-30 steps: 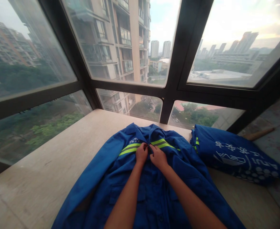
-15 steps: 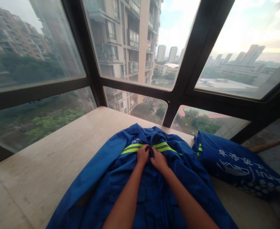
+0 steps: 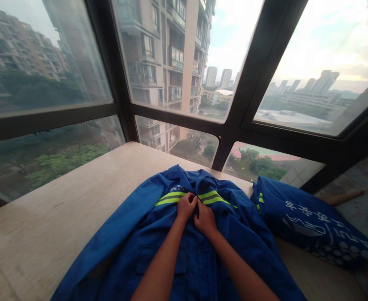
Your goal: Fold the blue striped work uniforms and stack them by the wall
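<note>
A blue work jacket [image 3: 159, 234] with yellow-green and grey reflective stripes lies spread on the stone sill, collar toward the windows. At its front opening, level with the chest stripes, my left hand [image 3: 186, 207] pinches one edge of the fabric. Close beside it, my right hand [image 3: 205, 218] has its fingers closed on the other front edge. The fingertips of both hands nearly meet. Whatever small fastening may be between them is too small and covered to make out.
A second folded blue garment [image 3: 306, 225] with white lettering lies at the right. Behind it a brown wooden stick [image 3: 343, 197] leans by the wall. Dark window frames [image 3: 177, 119] border the pale stone sill [image 3: 61, 209] at the back and left.
Both hands stay at the jacket front; the right hand's fingers have shifted slightly down and left, closer under the left hand. The whole view has tilted a little.
</note>
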`<state>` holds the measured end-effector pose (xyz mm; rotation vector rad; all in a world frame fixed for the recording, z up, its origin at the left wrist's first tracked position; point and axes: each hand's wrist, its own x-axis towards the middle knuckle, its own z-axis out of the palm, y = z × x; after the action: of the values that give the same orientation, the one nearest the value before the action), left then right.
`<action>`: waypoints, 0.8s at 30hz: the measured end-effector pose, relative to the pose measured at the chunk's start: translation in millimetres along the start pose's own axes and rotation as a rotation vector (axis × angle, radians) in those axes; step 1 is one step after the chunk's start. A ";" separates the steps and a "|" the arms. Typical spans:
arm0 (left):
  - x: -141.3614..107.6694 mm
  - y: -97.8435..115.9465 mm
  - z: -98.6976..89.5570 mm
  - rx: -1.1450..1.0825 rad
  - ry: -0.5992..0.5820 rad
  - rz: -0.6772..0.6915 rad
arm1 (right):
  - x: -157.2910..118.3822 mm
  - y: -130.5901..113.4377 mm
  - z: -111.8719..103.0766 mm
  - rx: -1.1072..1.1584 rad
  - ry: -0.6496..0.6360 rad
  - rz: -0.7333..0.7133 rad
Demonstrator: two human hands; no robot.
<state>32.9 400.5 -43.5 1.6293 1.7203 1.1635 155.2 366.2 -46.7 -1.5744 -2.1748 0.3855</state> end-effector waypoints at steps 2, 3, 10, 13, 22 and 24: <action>0.7 0.2 0.3 0.001 0.008 -0.004 | 0.7 3.0 1.3 0.026 0.007 -0.003; 1.2 0.2 0.5 0.000 0.014 -0.008 | 1.2 4.1 1.3 0.036 0.009 0.002; 4.0 -1.6 3.7 -0.021 0.048 -0.044 | 6.0 6.3 -3.4 0.112 -0.029 0.076; 5.2 -3.4 4.2 -0.040 0.054 -0.047 | 6.6 5.1 -6.8 0.115 -0.056 0.098; 5.0 -9.7 1.5 -0.127 0.016 0.011 | 20.5 0.7 -19.7 0.011 -0.085 0.145; 4.1 -10.3 0.9 -0.120 0.011 0.017 | 29.2 0.0 -24.2 -0.039 -0.101 0.138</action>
<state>27.4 405.5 -51.8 1.5710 1.6140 1.2599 159.3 393.3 -20.5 -1.7681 -2.1664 0.4777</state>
